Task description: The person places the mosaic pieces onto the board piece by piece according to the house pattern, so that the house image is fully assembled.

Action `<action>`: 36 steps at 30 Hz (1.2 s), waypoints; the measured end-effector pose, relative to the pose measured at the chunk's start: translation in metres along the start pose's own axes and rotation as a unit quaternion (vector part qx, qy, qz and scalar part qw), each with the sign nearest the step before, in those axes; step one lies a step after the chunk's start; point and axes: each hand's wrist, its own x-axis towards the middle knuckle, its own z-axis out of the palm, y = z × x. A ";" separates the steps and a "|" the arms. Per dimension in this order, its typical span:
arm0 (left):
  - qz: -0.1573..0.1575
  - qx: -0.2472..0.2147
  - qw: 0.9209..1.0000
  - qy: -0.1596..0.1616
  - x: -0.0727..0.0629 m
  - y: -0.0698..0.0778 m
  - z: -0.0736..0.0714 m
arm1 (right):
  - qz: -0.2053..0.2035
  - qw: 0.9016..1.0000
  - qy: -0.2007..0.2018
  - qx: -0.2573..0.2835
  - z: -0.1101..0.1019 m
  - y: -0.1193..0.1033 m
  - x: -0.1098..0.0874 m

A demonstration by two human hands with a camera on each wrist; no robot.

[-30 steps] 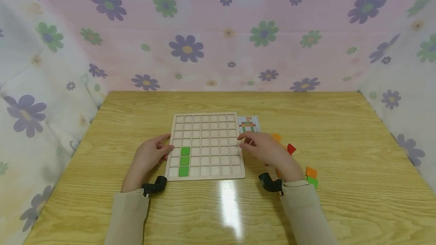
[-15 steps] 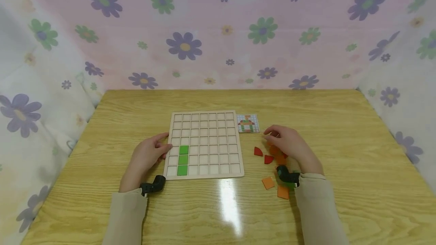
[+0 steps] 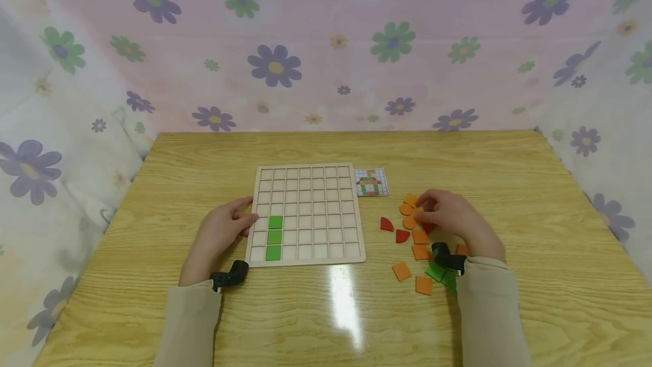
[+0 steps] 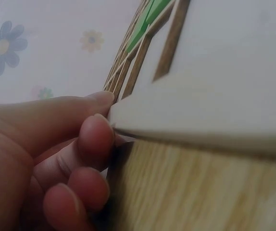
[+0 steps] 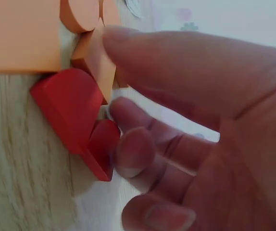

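A pale wooden grid board (image 3: 311, 263) lies on the table with three green square tiles (image 3: 275, 237) in a column at its lower left. My left hand (image 3: 222, 230) holds the board's left edge, its thumb on the rim and the other fingers curled beside it, as the left wrist view shows. Over the loose pieces on the right is my right hand (image 3: 450, 217). In the right wrist view its thumb overlaps an orange tile (image 5: 101, 62), with a fingertip close to the tile's other end; I cannot tell whether it is pinched. Two red curved pieces (image 5: 70, 103) lie right beside those fingers.
A small pattern card (image 3: 371, 182) lies against the board's right side. Further orange square tiles (image 3: 423, 285), orange rounded pieces (image 3: 406, 209), red quarter-circle pieces (image 3: 386, 224) and green tiles (image 3: 435, 272) are scattered to the right. Floral cloth (image 3: 326, 44) surrounds the table.
My right hand has moved right from the board's right edge to the loose pieces, uncovering the card and several orange and red pieces. My left hand stays at the board's left edge.
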 end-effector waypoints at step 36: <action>-0.003 -0.004 1.000 0.004 0.000 0.001 0.001 | -0.020 0.999 0.018 0.018 -0.003 -0.009 -0.002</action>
